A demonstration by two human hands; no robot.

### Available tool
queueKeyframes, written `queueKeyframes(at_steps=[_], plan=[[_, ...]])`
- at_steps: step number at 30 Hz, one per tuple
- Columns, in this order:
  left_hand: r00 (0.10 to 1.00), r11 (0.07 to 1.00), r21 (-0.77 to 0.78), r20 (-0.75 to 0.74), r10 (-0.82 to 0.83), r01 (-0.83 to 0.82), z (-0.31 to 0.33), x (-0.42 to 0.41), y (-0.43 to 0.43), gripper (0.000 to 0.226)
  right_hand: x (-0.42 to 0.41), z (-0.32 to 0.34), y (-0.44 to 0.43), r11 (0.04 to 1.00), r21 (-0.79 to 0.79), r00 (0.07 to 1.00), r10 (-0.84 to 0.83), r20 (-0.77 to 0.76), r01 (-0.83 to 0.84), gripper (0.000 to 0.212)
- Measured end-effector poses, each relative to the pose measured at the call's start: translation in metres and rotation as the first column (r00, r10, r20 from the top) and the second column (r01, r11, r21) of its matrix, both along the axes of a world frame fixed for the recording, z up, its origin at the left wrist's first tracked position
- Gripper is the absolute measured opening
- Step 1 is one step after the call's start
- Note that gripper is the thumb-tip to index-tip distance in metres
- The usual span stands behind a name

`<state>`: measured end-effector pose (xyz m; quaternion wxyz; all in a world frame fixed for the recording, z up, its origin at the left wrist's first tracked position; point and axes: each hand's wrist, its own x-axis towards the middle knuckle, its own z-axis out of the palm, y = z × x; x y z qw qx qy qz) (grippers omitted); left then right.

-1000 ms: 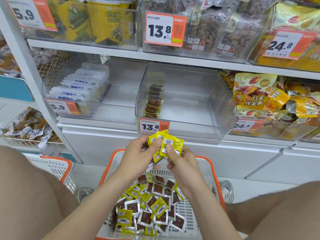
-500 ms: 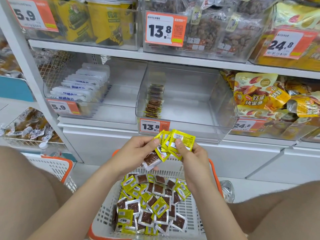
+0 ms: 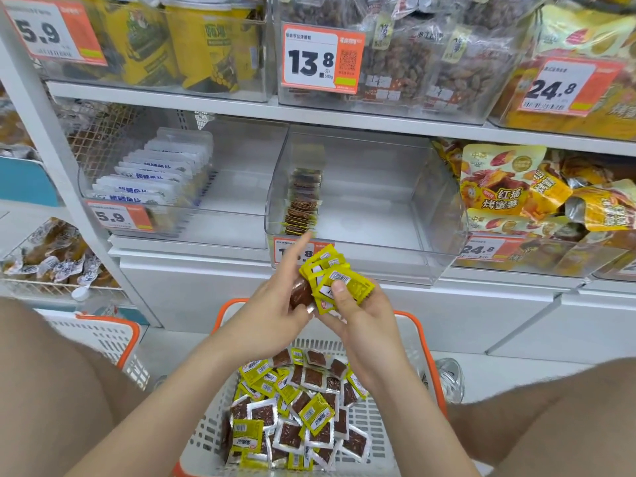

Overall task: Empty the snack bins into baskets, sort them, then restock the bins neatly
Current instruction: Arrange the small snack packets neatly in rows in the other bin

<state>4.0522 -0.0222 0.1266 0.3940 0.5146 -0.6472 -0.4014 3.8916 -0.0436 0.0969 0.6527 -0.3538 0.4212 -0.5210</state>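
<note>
Fanned stack of small yellow packets point(image 3: 330, 280) is held above the basket point(image 3: 414, 327), just in front of the clear bin point(image 3: 430, 259). Right hand point(image 3: 361, 315) pinches the stack, thumb on the top barcode. Left hand point(image 3: 272, 304) grips the other edge, index finger straight. Judgement: square the edges and turn all faces one way before adding to the upright row point(image 3: 303, 204) at the bin's left wall. Readable: upper tag point(image 3: 323, 60) "13.8"; neighbouring tags "5.9" point(image 3: 113, 216) and "24.8" point(image 3: 481, 249); the bin's own tag is partly covered.

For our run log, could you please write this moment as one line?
left hand: holds packet stack | right hand: pinches packet stack | clear bin: one packet row | basket: loose packets
</note>
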Motion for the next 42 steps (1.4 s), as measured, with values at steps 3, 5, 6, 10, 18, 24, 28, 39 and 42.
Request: queueKeyframes(at_steps=[3,5,6,10,18,24,28,39,42], plan=[[0.935,0.923,-0.215,0.087,0.344,-0.32,-0.008,-0.002,-0.002,0.052,0.001,-0.001,-0.002,0.985,0.004,0.984,-0.174,0.029,0.174,0.029],[0.917,0.869,-0.362,0.081,0.389,-0.337,-0.012,0.001,-0.004,0.042,-0.001,0.0,-0.002,0.967,0.067,0.963,-0.251,0.103,0.245,0.03],[0.923,0.858,-0.43,0.125,0.363,-0.279,-0.012,0.003,-0.005,0.044,-0.002,0.003,-0.001,0.96,0.108,0.952,-0.271,0.141,0.257,0.03],[0.897,0.826,-0.54,0.269,0.352,-0.162,-0.008,0.006,-0.004,0.05,-0.004,0.007,-0.001,0.951,0.206,0.952,-0.264,0.152,0.231,0.037],[0.964,0.97,-0.03,-0.124,0.234,-0.239,-0.005,0.003,-0.007,0.033,-0.01,0.012,-0.002,0.998,0.012,0.997,-0.061,0.043,0.061,0.025],[0.908,0.987,0.119,-0.393,0.148,-0.11,0.009,0.0,-0.001,0.072,-0.002,0.01,0.003,0.968,-0.244,0.963,-0.013,-0.27,-0.056,0.027],[0.871,0.982,0.17,-0.466,0.155,-0.083,0.006,-0.013,0.002,0.058,0.017,0.004,0.015,0.977,-0.185,0.955,0.049,-0.292,-0.107,0.031],[0.737,0.919,0.235,-0.549,0.394,-0.316,0.005,-0.025,0.004,0.054,0.011,0.017,0.022,0.862,-0.351,0.728,0.03,-0.685,-0.365,0.082],[0.679,0.9,0.311,-0.591,0.436,-0.307,0.007,-0.025,0.005,0.056,0.009,0.023,0.03,0.779,-0.343,0.63,0.085,-0.772,-0.525,0.1]])
